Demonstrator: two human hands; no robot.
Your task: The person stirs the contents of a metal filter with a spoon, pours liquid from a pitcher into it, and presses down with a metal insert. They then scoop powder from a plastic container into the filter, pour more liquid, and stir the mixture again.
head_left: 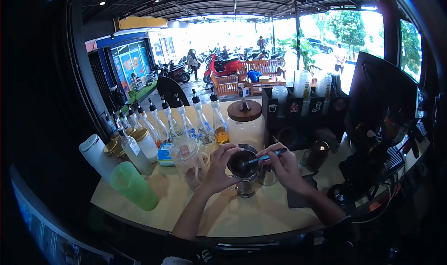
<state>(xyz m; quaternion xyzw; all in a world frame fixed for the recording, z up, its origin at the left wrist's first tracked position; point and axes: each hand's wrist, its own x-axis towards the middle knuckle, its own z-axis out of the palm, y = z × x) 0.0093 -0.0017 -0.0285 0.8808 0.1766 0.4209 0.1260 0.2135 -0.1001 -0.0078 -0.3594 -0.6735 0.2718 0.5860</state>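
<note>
My left hand (217,171) is closed around a dark round container (238,169), tilted so its open mouth faces me. In my right hand (284,167) is a spoon (264,157) with a blue handle, its tip inside the container. What lies in the container is too dark to make out. Directly below stands a clear glass mug (245,188), close under the container. Another clear glass (267,176) is beside it, behind my right fingers. Left of my left hand is a clear plastic jar (187,158) with a lid.
Several pump-top bottles (205,130) line the counter's far left side. A green pitcher (134,186) stands at the left edge. Behind my hands is a large jar (245,125) with a wooden lid. A black cup holder (303,107) and a monitor (384,90) occupy the right.
</note>
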